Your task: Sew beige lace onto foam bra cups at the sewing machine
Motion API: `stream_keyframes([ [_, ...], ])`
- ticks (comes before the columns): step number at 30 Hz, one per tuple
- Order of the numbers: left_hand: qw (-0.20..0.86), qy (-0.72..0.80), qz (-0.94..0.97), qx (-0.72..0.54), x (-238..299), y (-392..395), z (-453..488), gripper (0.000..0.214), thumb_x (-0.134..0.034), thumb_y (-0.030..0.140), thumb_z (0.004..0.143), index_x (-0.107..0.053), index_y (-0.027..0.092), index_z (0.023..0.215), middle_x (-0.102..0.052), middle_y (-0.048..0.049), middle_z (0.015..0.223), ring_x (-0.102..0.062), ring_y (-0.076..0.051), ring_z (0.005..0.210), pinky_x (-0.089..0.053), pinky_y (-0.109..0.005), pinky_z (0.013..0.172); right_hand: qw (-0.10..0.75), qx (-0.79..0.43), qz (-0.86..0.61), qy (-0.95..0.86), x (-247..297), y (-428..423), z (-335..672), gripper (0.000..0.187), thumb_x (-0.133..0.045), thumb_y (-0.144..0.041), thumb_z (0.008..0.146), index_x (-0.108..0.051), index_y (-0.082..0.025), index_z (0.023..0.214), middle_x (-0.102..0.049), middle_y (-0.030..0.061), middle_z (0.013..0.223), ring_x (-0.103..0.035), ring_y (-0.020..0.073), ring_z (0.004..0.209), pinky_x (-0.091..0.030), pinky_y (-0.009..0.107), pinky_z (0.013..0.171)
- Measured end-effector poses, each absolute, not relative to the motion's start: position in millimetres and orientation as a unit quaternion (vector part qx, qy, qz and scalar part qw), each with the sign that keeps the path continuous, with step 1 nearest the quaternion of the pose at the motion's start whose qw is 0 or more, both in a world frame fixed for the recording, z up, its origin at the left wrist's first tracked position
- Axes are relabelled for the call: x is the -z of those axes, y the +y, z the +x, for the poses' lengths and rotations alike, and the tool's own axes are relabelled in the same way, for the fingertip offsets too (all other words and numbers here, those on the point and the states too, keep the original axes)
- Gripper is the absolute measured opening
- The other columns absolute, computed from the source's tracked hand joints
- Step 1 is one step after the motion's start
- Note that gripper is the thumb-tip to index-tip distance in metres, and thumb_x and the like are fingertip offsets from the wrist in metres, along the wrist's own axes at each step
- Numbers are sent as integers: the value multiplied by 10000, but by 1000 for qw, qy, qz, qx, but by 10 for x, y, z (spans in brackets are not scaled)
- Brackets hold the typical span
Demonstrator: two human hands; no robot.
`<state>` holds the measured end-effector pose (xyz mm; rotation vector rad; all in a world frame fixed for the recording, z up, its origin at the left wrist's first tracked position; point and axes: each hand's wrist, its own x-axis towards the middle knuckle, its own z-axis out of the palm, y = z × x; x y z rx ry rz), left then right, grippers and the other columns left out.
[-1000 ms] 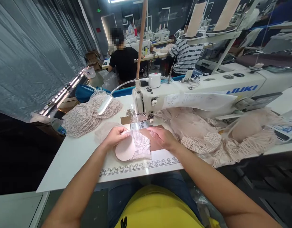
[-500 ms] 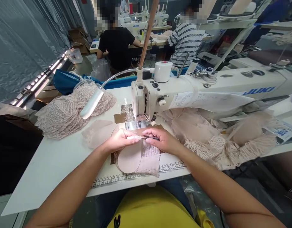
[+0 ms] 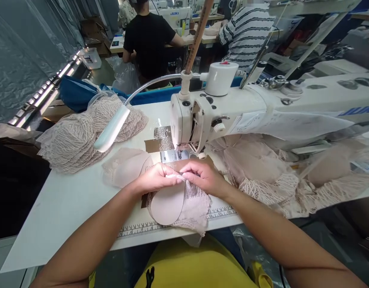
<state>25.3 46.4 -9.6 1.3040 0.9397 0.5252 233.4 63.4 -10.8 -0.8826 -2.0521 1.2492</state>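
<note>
My left hand point(image 3: 157, 177) is closed, pinching the gathered upper edge of a pale pink lace bra piece point(image 3: 198, 208). A smooth foam cup point(image 3: 168, 205) in that piece hangs below my fingers, near the table's front edge. My right hand point(image 3: 206, 178) is closed with its fingertips against the same edge, touching my left fingertips. A sliver of dark thread snips point(image 3: 198, 174) shows between its fingers; most of the tool is hidden. Just beyond my hands are the needle and presser foot of the white sewing machine point(image 3: 184, 120).
Stacked lace cups point(image 3: 73, 136) lie at the left under a lamp point(image 3: 112, 128). Another sheer cup piece point(image 3: 126, 166) is beside my left hand. More bra pieces point(image 3: 256, 164) are heaped right of the needle. A printed ruler point(image 3: 136, 231) runs along the front edge. Two people sit beyond the machine.
My right fingers have closed in on the lace edge, and the snips, plainly visible before, are now mostly covered. The lace has shifted slightly right and toward me. The view has moved closer.
</note>
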Motion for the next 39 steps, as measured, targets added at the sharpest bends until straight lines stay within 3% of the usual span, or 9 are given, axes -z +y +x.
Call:
stream_keyframes([
  [4,639,399,626,-204,39,457,223,296,-652,422,787,-659,126,777,-526,18,654,-424,-92,581,-353,-214,542,248,-496,-372,-744,99,622,2305,338,-659,-364,805,-625,-190,1093,-660,38,940,-611,168,831,-467,272,693],
  [10,535,462,704,-65,-220,426,-127,247,-651,245,752,-597,171,982,-555,17,779,-502,-125,666,-391,-207,562,135,-475,-393,-776,60,653,2413,121,-576,-246,810,-646,-166,752,-630,7,713,-568,147,672,-416,255,604],
  [16,531,482,678,-161,-250,321,-150,326,-589,294,830,-572,163,1128,-604,-32,860,-568,-158,742,-466,-244,645,176,-530,-355,-750,65,596,2324,273,-643,-373,806,-649,-182,1000,-670,43,960,-602,187,850,-452,284,713],
  [20,443,514,689,-254,-254,177,-129,336,-595,307,846,-584,183,1158,-630,-75,1069,-596,-199,940,-486,-279,804,177,-516,-351,-761,53,540,2258,185,-560,-310,864,-677,-167,878,-665,27,830,-589,172,779,-431,277,682],
  [22,401,559,673,-271,-263,87,-204,301,-618,346,838,-628,182,1090,-651,-72,1023,-601,-203,916,-486,-282,790,186,-522,-354,-753,51,533,2285,178,-553,-296,866,-664,-163,824,-646,16,789,-571,157,742,-414,264,657],
  [25,465,603,608,-225,-261,-43,-311,312,-651,419,816,-669,169,1001,-673,-66,906,-610,-197,823,-492,-282,718,198,-543,-343,-741,54,538,2342,155,-571,-291,858,-650,-164,823,-632,12,800,-554,145,737,-401,251,648],
  [31,706,432,501,-253,-191,-126,-96,456,-697,355,798,-604,183,1211,-648,-87,1120,-602,-222,1007,-471,-328,882,203,-582,-280,-736,58,529,2353,188,-578,-334,866,-641,-156,871,-606,5,768,-528,124,679,-383,228,599],
  [36,728,449,397,-331,-37,-78,167,345,-738,370,766,-676,136,1013,-692,-97,963,-633,-194,844,-487,-277,744,183,-560,-278,-759,68,502,2361,220,-574,-374,878,-636,-164,863,-600,0,747,-528,124,671,-386,227,589],
  [39,711,473,376,-359,48,-68,250,332,-732,415,767,-678,127,923,-687,-77,826,-619,-170,727,-469,-252,646,208,-535,-302,-761,73,519,2383,300,-550,-437,893,-633,-176,1015,-653,31,879,-590,154,772,-441,247,646],
])
